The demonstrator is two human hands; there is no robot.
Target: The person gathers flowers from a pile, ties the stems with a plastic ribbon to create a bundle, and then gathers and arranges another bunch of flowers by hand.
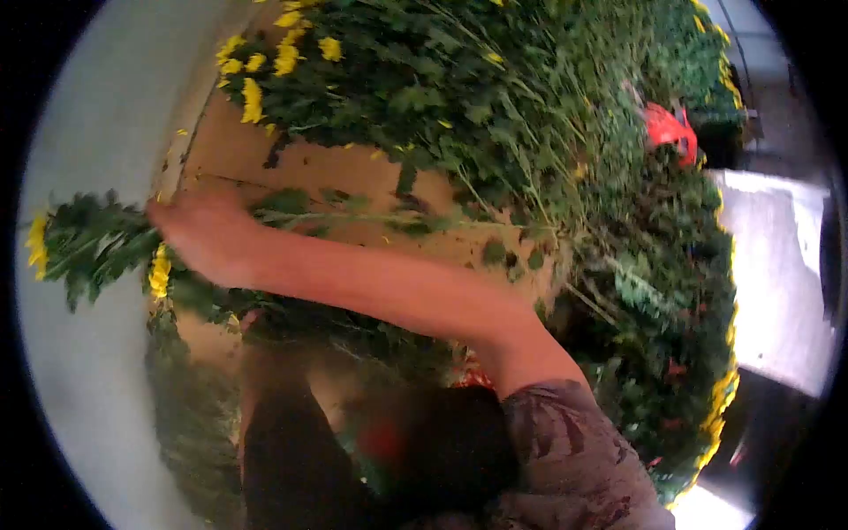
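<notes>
My right hand (208, 231) reaches across to the left, blurred by motion, its fingers closed around leafy chrysanthemum stems (99, 240). The yellow bloom end sticks out left past the hand, over the pale floor or wall. Bare stems (389, 217) run to the right just above my forearm; whether they belong to the same stems I cannot tell. Below, a dark blurred shape, perhaps my left arm, leads up to a small pinkish patch (252, 320) among leaves, possibly fingers of my left hand. Foliage and shadow hide its grip.
A large heap of yellow chrysanthemums (477, 97) lies at the top over a brown surface (238, 146) with scattered leaves and petals. More bundled flowers (671, 344) are stacked on the right. A red plastic piece (671, 132) lies among them.
</notes>
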